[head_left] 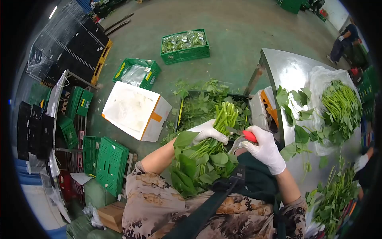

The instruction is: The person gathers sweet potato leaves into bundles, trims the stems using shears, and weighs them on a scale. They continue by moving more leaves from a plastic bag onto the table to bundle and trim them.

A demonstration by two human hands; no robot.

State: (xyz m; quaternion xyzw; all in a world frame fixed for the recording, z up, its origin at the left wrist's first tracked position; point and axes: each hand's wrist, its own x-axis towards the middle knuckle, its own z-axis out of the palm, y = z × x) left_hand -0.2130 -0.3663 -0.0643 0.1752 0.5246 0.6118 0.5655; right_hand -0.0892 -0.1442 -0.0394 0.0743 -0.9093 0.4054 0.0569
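My left hand (211, 132), in a white glove, is wrapped round a bunch of leafy green stems (225, 117). The cut stem ends point up and away from me, and the broad leaves hang against my apron. My right hand (264, 146), also gloved, grips a knife by its red handle (250, 136). The blade (232, 130) lies against the stems just beyond my left fingers. Below the bunch, a dark crate (180, 115) holds loose leaves and stems.
A white foam box (129, 107) stands left of the crate, with green crates (151, 75) behind it. On the right, a metal table (292, 67) bears a plastic-wrapped pile of greens (340, 99) and loose stems. One person (345, 39) stands far right; another's gloved hand (361, 162) shows nearer.
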